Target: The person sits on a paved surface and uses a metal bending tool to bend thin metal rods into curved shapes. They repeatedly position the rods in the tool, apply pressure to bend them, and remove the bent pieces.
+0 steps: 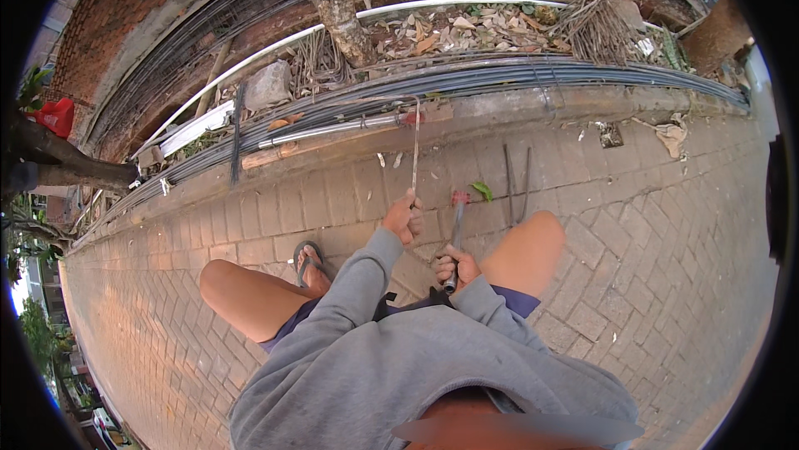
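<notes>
Gripping a bent rod (416, 146) is the left hand (403, 217); the right hand (458, 266) clutches a red-ended bar (458, 224) (any lettering indiscernible)

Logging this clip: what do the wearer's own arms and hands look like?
Both arms are in long, plain grey sleeves, the left sleeve and the right sleeve alike, with no clear markings. The left hand and right hand are bare: no gloves show. I see no cables on either arm.

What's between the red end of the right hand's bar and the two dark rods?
The head view shows a green leaf on the paving there.
</notes>
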### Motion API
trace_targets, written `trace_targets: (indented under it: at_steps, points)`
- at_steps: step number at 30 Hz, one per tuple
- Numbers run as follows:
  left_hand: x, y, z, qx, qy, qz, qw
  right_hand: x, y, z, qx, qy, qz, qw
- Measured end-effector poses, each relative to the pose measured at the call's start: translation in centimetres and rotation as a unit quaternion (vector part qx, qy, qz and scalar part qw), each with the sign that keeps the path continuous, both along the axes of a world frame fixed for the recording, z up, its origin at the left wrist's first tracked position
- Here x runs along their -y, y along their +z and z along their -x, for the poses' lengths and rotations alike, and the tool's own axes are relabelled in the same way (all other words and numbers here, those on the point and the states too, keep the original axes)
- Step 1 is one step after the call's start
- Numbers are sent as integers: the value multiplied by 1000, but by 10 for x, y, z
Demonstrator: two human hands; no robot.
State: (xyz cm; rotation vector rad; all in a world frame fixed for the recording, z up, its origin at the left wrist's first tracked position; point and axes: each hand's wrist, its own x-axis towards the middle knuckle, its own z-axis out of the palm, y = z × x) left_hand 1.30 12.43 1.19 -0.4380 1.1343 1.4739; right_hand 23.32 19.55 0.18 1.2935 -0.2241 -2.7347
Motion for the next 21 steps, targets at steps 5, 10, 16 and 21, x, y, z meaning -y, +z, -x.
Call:
trace_targets:
  at_steps: [5, 10, 16, 21]
  points:
    - [6, -6, 9, -48, -27, 25, 998, -24, 20, -15, -8, 56, -109, 992]
    - [15, -6, 14, -25, -30, 23, 999, -36, 65, -20, 21, 110, -361, 926]
    - [3, -7, 40, -5, -41, -22, 999, -51, 95, -9, 87, 118, -534, 832]
    - [-2, -5, 29, -22, -28, 14, 999, -45, 90, -6, 109, 96, -547, 824]
